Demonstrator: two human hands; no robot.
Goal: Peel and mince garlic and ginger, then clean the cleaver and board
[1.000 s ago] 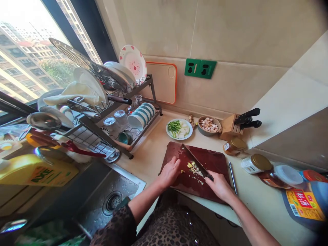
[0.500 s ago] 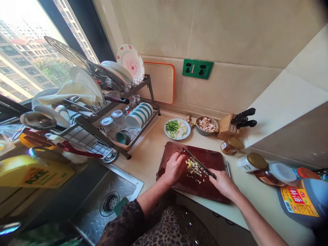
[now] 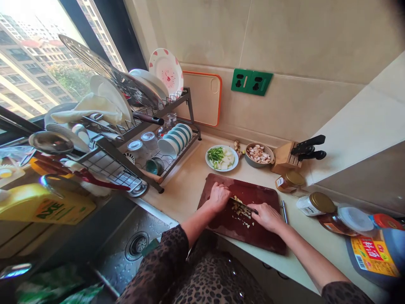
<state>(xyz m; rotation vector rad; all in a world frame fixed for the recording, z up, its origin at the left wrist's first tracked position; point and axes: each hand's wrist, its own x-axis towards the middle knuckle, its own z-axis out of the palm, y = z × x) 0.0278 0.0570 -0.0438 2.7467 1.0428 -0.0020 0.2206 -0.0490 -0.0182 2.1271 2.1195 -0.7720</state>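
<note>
My right hand [image 3: 266, 216] grips the handle of a kitchen knife [image 3: 243, 205], its blade lying across chopped garlic [image 3: 246, 216]. At the blade's far end, the fingers of my left hand [image 3: 220, 196] are bent down over the tip. Beneath both hands is a dark red cutting board [image 3: 264, 236], with small pale and yellowish bits scattered over its middle. Behind the board, a white plate [image 3: 222, 168] bears cut green and white pieces. Beside it, a bowl [image 3: 260, 164] is filled with garlic cloves.
Left stands a two-tier dish rack [image 3: 177, 166] above a steel sink [image 3: 148, 219]. A wooden knife block [image 3: 282, 160], several jars [image 3: 319, 203] and a large plastic bottle [image 3: 373, 257] line the right side. A piece of ginger [image 3: 237, 146] lies near the wall.
My left hand has gone from beside the garlic onto the knife's tip end. The knife has come down over the garlic, its blade now flatter across the view. The view has shifted slightly.
</note>
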